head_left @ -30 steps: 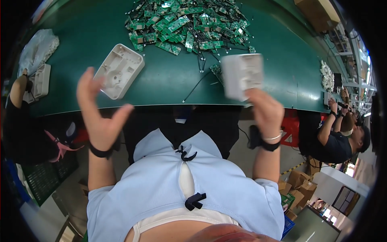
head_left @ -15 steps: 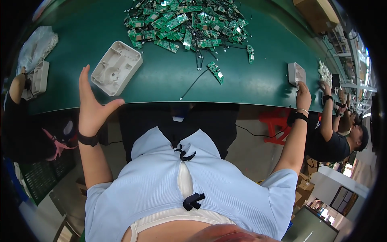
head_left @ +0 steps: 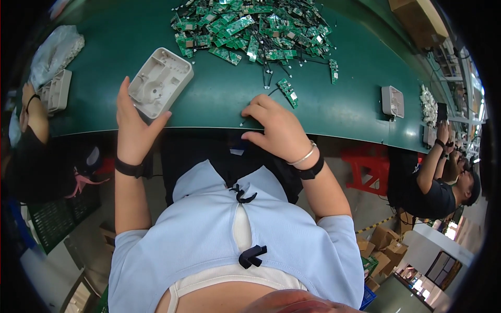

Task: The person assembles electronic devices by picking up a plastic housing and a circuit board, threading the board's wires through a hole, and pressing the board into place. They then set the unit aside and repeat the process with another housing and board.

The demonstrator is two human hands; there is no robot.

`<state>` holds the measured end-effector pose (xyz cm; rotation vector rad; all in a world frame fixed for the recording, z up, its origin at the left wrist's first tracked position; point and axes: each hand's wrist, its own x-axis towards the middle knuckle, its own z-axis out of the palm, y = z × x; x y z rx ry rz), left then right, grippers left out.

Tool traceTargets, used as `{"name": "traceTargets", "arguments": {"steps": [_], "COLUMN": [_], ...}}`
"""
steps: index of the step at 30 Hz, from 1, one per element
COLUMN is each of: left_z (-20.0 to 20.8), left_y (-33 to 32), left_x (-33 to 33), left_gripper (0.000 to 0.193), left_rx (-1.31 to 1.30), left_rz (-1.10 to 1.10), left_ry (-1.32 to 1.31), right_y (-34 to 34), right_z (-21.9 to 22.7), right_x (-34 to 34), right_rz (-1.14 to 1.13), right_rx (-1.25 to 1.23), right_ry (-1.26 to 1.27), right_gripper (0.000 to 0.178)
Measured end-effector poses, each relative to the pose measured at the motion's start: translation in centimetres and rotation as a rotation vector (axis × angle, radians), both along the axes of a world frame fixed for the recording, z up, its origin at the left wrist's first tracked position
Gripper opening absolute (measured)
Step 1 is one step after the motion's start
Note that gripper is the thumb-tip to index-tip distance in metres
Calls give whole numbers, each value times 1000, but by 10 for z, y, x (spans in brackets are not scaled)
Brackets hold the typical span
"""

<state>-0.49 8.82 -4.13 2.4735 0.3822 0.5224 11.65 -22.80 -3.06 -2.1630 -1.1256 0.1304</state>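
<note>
- Left hand (head_left: 136, 133): stood at the near left corner of the white housing (head_left: 163, 78), thumb and fingers spread in a wide V around its lower end; whether the skin pressed against the walls could not be told.
- White housing: lay open side up on the green table (head_left: 216, 101), at 1 o'clock from the left hand and at about 10 o'clock from the right hand (head_left: 282, 128). Its long axis ran from 1 o'clock to 7 o'clock. The left hand was much the nearer.
- Right hand: reached over the near edge of the table, fingers half curled toward 9 o'clock, thumb apart from the index finger. No object showed in the gap; whether the hidden fingers had hold of anything could not be told.
- Single circuit board (head_left: 288, 93): lay just beyond the right hand, near 12 o'clock from it, long axis from 11 o'clock to 5 o'clock. Its black cable (head_left: 273, 92) passed out of sight behind the right hand, which was the nearer.
- Surroundings: the heap of circuit boards (head_left: 250, 31) lay beyond at 11 to 12 o'clock from the right hand; a second white housing (head_left: 392, 101) lay well apart, between 2 and 3 o'clock.
</note>
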Motion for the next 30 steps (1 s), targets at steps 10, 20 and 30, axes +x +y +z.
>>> {"name": "traceTargets", "arguments": {"steps": [10,20,30], "left_z": [14,26,18], "left_y": [-18,-38,-50], "left_x": [-13,-1,-3], "left_gripper": [118,107,106], "left_rx": [-200,-9,-189], "left_rz": [-78,-278,-339], "left_ry": [-42,-107,-113], "right_y": [-29,-57,-32], "right_z": [4,-12,-12], "right_x": [-16,-5,6], "right_rz": [-150,-599,-192], "right_rx": [122,906,1197], "right_ry": [-5,1167,1960], "right_gripper": [14,19,16]}}
